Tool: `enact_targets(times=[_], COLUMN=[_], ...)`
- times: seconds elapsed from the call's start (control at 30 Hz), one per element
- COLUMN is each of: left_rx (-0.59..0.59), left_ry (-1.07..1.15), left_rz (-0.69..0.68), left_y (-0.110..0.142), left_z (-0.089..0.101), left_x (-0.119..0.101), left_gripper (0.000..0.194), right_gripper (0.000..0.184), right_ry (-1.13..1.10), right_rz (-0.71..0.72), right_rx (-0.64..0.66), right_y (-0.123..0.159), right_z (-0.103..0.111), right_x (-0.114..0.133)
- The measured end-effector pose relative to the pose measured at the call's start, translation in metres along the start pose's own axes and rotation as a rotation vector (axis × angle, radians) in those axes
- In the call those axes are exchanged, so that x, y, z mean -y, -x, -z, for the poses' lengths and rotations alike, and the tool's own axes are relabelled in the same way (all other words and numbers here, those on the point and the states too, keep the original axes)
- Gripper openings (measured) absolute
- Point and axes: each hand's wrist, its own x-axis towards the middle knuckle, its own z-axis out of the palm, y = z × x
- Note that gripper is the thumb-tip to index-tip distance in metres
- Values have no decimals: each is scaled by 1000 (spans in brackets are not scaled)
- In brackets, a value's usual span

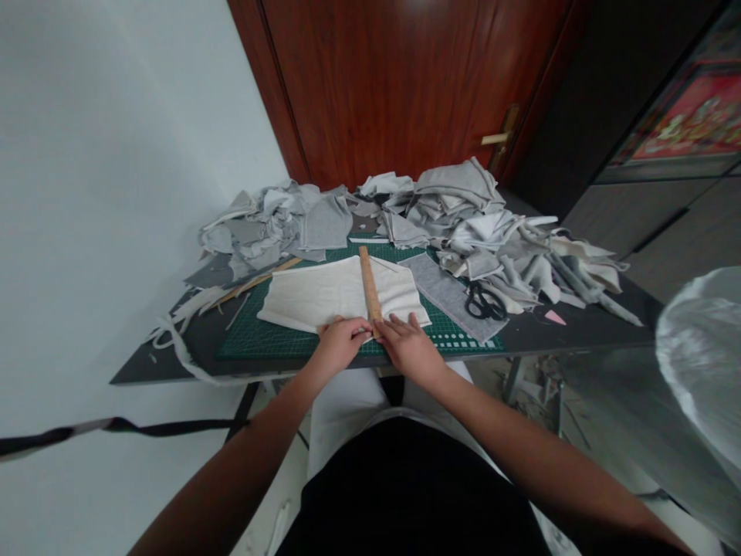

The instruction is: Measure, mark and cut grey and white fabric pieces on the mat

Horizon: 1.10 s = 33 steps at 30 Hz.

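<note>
A piece of cream cloth [312,295] lies spread on a green cutting mat [243,340]. Across it runs a wooden ruler [369,282], its near end at the cloth's front edge. My left hand [340,342] is closed in a pinch beside that near end; what its fingertips hold is too small to make out. Flat on the cloth, my right hand [412,349] presses with its fingers stretched out, the fingertips touching the ruler's end. To the right, black-handled scissors [485,301] rest on a grey cloth piece [443,293].
Heaps of grey and white fabric scraps [278,220] line the back and right of the dark table [150,363]. Pale strips [185,351] hang over its front left edge. A wooden door [405,85] stands behind, and a translucent plastic bag [703,347] at right.
</note>
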Motion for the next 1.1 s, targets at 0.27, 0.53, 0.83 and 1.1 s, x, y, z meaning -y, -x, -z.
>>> enact_targets(times=[0.27, 0.53, 0.83, 1.1], left_rx=[-2, 60, 158, 190], left_ry=[12, 120, 175, 227], left_rz=[14, -27, -26, -54], left_y=[2, -9, -7, -6], left_z=[-1, 0, 6, 9], left_x=[4, 10, 16, 18], left_gripper=[23, 23, 23, 51], right_gripper=[38, 40, 41, 34], right_ry=[100, 121, 127, 14], right_rz=[168, 172, 149, 160], right_rx=[-223, -178, -157, -146], right_y=[15, 12, 12, 9], right_z=[-7, -5, -5, -4], right_x=[-6, -4, -5, -8])
